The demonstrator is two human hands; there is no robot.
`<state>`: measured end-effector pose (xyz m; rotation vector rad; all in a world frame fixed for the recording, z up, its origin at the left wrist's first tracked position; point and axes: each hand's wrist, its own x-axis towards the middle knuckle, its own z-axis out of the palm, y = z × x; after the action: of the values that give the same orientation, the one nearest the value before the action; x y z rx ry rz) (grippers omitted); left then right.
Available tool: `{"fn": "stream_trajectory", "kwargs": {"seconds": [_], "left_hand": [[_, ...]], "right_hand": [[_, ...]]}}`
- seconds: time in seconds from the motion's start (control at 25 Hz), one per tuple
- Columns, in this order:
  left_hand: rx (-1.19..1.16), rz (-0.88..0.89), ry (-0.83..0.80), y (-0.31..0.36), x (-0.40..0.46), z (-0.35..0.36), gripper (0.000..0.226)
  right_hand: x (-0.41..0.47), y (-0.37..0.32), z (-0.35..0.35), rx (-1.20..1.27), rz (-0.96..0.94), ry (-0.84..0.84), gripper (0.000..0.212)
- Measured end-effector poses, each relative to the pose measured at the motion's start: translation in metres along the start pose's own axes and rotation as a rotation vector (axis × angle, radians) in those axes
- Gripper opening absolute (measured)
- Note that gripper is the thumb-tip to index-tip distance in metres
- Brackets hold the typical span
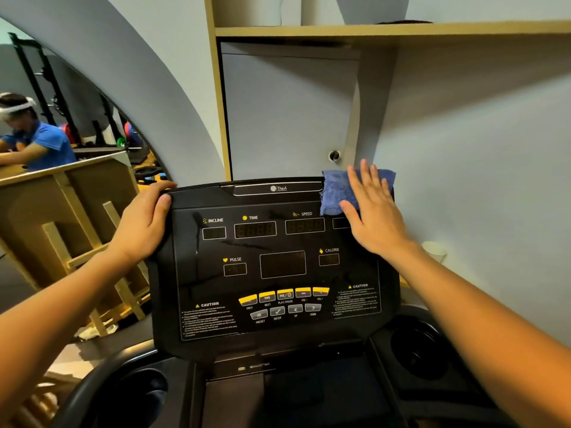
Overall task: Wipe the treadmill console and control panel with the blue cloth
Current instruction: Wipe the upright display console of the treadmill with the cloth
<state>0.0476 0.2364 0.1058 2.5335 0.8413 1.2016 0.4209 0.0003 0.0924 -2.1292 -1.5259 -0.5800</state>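
The black treadmill console [272, 267] fills the middle of the view, with dark displays and a row of yellow and grey buttons [284, 301] low on its control panel. A blue cloth [335, 191] lies over the console's top right corner. My right hand [374, 211] presses flat on the cloth, fingers spread, and covers its right part. My left hand [143, 223] grips the console's upper left edge, thumb on the front face.
A wall with a wooden shelf [386, 29] and a grey cabinet door [284, 118] stands right behind the console. A mirror [61, 134] at left reflects a person and gym gear. Cup holders [417, 350] sit below the console. A paper cup [434, 250] is at right.
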Motion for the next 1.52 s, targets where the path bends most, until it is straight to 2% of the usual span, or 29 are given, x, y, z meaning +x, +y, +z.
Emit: {"fn": "stream_trajectory", "kwargs": {"seconds": [0.16,0.28,0.4,0.8,0.96,1.08,1.12,1.2,1.36,1.52], "left_hand": [[-0.034,-0.018,0.042,0.002,-0.003,0.005,0.021],[-0.029,-0.040,0.044,0.000,-0.004,0.006,0.031],[-0.049,-0.025,0.028,0.001,-0.006,0.005,0.021],[-0.091,-0.072,0.007,0.004,-0.008,0.002,0.021],[-0.087,-0.102,0.011,0.004,-0.008,0.001,0.020],[-0.088,-0.120,0.004,0.003,-0.006,0.002,0.030],[-0.093,-0.114,0.006,0.004,-0.007,0.002,0.026],[-0.112,-0.092,0.001,0.007,-0.009,0.001,0.018],[-0.127,-0.108,-0.006,0.010,-0.008,-0.001,0.024],[-0.147,-0.117,-0.007,0.017,-0.009,-0.005,0.020]], "right_hand": [[-0.009,-0.001,0.014,-0.089,0.020,0.026,0.060],[-0.033,0.001,0.022,-0.064,0.033,0.023,0.060],[-0.074,0.000,0.038,-0.054,0.038,0.014,0.060],[-0.197,0.004,0.089,-0.107,0.019,-0.058,0.065],[-0.225,0.003,0.093,-0.103,0.026,-0.142,0.071],[-0.235,-0.001,0.090,0.016,0.099,-0.231,0.063],[-0.236,-0.003,0.090,0.043,0.115,-0.249,0.059],[-0.236,-0.008,0.093,0.005,0.117,-0.222,0.056],[-0.232,-0.021,0.097,-0.076,0.143,-0.194,0.059],[-0.229,-0.037,0.098,-0.121,0.129,-0.164,0.057]]}}
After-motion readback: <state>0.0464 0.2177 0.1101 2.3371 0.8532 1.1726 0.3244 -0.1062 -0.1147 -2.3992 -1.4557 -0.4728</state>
